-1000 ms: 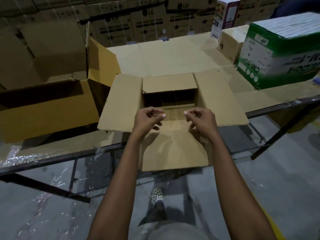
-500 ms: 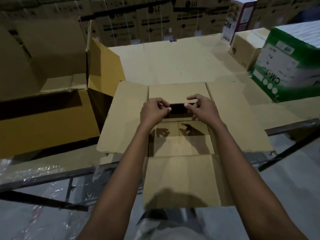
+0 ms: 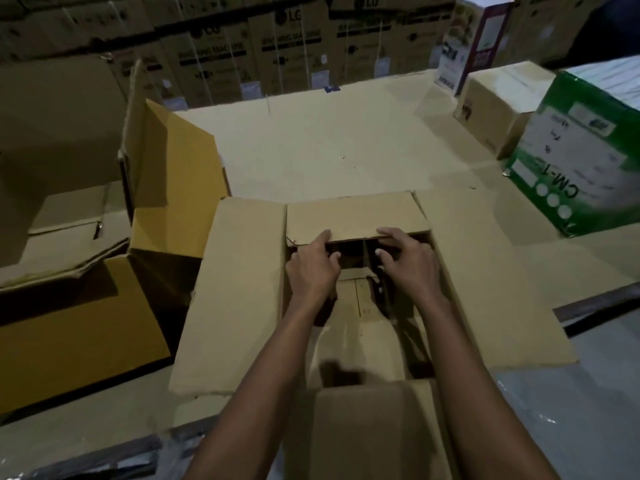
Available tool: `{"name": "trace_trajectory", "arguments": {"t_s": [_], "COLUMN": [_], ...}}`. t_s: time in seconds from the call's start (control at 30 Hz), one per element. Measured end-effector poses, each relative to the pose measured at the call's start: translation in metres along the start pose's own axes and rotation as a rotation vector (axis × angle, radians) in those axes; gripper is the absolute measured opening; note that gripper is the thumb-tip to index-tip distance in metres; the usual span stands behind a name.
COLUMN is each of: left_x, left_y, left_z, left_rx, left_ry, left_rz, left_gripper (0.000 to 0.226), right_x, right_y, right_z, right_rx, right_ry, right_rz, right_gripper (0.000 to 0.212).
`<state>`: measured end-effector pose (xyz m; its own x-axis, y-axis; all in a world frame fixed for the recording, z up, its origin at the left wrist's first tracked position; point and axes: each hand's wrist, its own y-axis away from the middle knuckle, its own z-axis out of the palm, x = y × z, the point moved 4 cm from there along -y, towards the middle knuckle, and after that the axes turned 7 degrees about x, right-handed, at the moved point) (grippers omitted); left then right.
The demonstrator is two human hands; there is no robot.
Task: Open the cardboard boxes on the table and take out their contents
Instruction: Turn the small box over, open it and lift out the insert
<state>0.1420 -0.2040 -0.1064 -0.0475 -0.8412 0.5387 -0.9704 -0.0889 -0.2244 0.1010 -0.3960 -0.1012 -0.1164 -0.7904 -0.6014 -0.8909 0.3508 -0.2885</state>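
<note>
reach has gone deeper: left hand [image 3: 313, 271] and right hand [image 3: 410, 268] now touch the far flap [image 3: 356, 216] of the cardboard box [image 3: 235, 289] on the tabletop [image 3: 329, 133] — fingers [image 3: 323, 235] nearly straight, gripping nothing; last flap to clear, i judge.

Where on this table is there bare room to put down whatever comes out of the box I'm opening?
The widest bare stretch is the table top behind the open box, bordered by the big yellow-flapped box on the left and the small brown box and green box on the right. The near edge is crowded by spread flaps.
</note>
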Motion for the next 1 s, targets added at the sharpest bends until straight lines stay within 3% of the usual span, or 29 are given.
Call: {"name": "trace_trajectory", "arguments": {"t_s": [0.13, 0.27, 0.33, 0.47, 0.6, 0.73, 0.87, 1.0], "left_x": [0.021, 0.044, 0.053, 0.061, 0.048, 0.009, -0.011, 0.001], "left_y": [-0.028, -0.062, -0.084, -0.127, -0.149, -0.132, -0.115, -0.084], "left_z": [-0.013, -0.02, -0.019, -0.002, 0.026, 0.057, 0.058, 0.01], "left_rx": [0.29, 0.453, 0.42, 0.196, -0.008, -0.185, -0.245, -0.063], "left_ry": [0.072, 0.12, 0.16, 0.047, -0.202, -0.335, -0.303, -0.039], "left_rz": [0.096, 0.201, 0.218, 0.139, 0.096, 0.101, 0.119, 0.048], "left_gripper": [0.03, 0.028, 0.038, 0.081, 0.091, 0.094, 0.102, 0.087], "right_x": [-0.001, -0.013, -0.018, -0.026, -0.019, 0.011, 0.029, 0.017], "right_y": [-0.035, -0.082, -0.106, -0.154, -0.181, -0.162, -0.143, -0.126], "right_z": [-0.005, -0.014, -0.014, 0.0, 0.036, 0.071, 0.069, 0.025], "right_rx": [0.089, 0.136, 0.166, 0.146, -0.123, -0.346, -0.418, -0.288], "right_ry": [-0.066, -0.099, -0.117, -0.074, 0.139, 0.194, 0.153, -0.014], "right_rz": [-0.135, -0.212, -0.223, -0.144, -0.042, -0.037, -0.04, 0.016], "right_gripper": [0.037, 0.04, 0.045, 0.057, 0.068, 0.08, 0.088, 0.08]}}
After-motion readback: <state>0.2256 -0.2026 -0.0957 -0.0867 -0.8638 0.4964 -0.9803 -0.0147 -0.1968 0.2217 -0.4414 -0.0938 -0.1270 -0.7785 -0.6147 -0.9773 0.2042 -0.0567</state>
